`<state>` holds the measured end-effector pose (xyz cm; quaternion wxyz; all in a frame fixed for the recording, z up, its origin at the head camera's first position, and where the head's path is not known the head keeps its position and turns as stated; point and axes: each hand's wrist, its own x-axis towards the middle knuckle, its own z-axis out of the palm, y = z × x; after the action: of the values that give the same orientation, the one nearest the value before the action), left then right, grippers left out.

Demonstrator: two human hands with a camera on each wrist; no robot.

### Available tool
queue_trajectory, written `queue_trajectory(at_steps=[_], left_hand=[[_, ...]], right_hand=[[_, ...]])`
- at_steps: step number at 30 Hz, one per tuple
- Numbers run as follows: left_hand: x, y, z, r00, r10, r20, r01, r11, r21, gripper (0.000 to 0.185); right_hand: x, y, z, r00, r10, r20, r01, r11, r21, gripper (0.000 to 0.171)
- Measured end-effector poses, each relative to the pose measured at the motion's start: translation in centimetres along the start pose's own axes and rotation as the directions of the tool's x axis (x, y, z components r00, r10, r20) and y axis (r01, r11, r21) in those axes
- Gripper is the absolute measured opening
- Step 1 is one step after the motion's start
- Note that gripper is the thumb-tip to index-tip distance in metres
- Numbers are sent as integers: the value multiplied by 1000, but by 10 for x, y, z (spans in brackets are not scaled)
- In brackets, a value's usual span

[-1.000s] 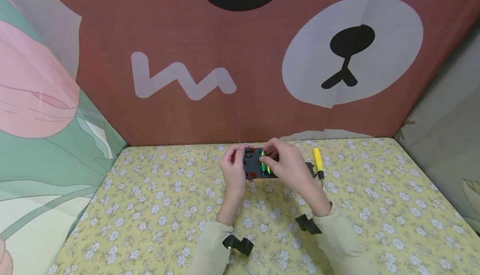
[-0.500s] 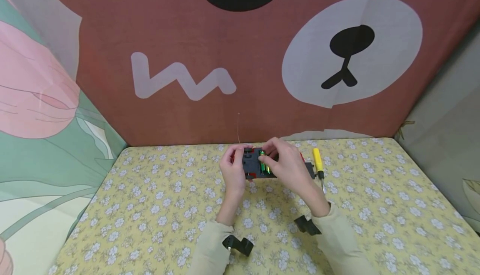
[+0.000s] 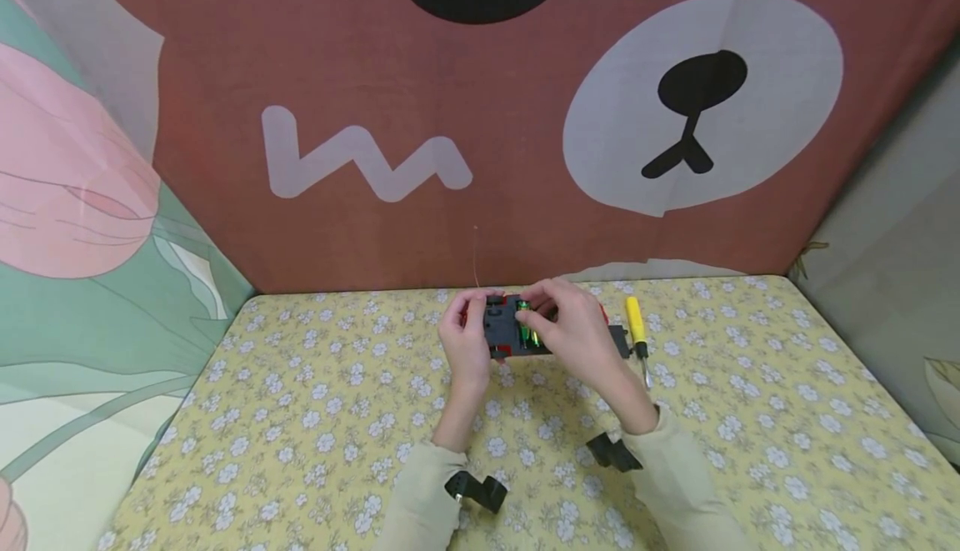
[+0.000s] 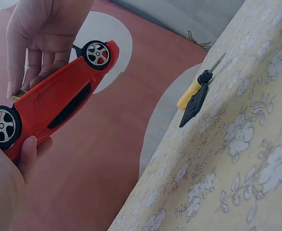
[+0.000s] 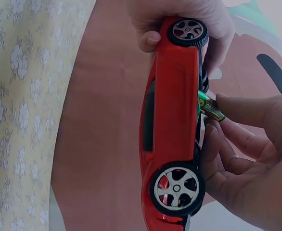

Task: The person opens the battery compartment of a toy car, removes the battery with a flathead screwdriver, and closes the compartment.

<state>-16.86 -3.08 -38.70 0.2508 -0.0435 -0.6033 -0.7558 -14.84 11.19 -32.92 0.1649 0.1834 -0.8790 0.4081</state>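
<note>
A red toy car (image 4: pixel 59 98) is held upside down above the table, its black underside (image 3: pixel 501 330) facing up. My left hand (image 3: pixel 465 338) grips one end of it, thumb on the red side. In the open battery compartment several green batteries (image 3: pixel 524 333) show. One green battery (image 5: pixel 211 107) sticks out at a slant from the underside in the right wrist view. The thumb and fingers of my right hand (image 3: pixel 577 330) pinch it, and they cover part of the compartment in the head view.
A yellow-handled screwdriver (image 3: pixel 636 322) lies on the floral-covered table (image 3: pixel 337 418), right of the hands. Beside it is a flat black cover (image 4: pixel 195 106). A bear-print cloth (image 3: pixel 375 226) rises behind the table's back edge. A thin wire (image 3: pixel 475 259) stands up near the car.
Both hands and the car have shifted very slightly left, with the same hold. The screwdriver has stayed in place.
</note>
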Motion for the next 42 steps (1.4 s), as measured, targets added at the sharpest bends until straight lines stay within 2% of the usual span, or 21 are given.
queue_trajectory(at_steps=[7, 12, 17, 25, 37, 42], left_hand=[[0, 1, 0, 1000, 11, 2, -11, 1000, -10, 29], [1, 0, 2, 1000, 27, 4, -27, 999, -26, 24], [-1, 1, 2, 1000, 17, 11, -16, 1000, -20, 26], [1, 3, -3, 1000, -15, -8, 15, 1000, -27, 29], [9, 7, -16, 999, -37, -34, 35, 999, -37, 30], [11, 8, -23, 999, -32, -41, 31, 999, -41, 30]], right_hand=[[0, 0, -2, 998, 57, -2, -56, 992, 110, 15], [1, 3, -10, 993, 104, -50, -91, 973, 213, 15], [3, 6, -20, 984, 165, -72, -127, 919, 374, 16], [4, 10, -28, 976, 210, -50, -154, 842, 517, 20], [5, 17, -35, 963, 244, -114, -152, 843, 516, 23], [6, 19, -40, 954, 272, -125, -168, 832, 529, 24]])
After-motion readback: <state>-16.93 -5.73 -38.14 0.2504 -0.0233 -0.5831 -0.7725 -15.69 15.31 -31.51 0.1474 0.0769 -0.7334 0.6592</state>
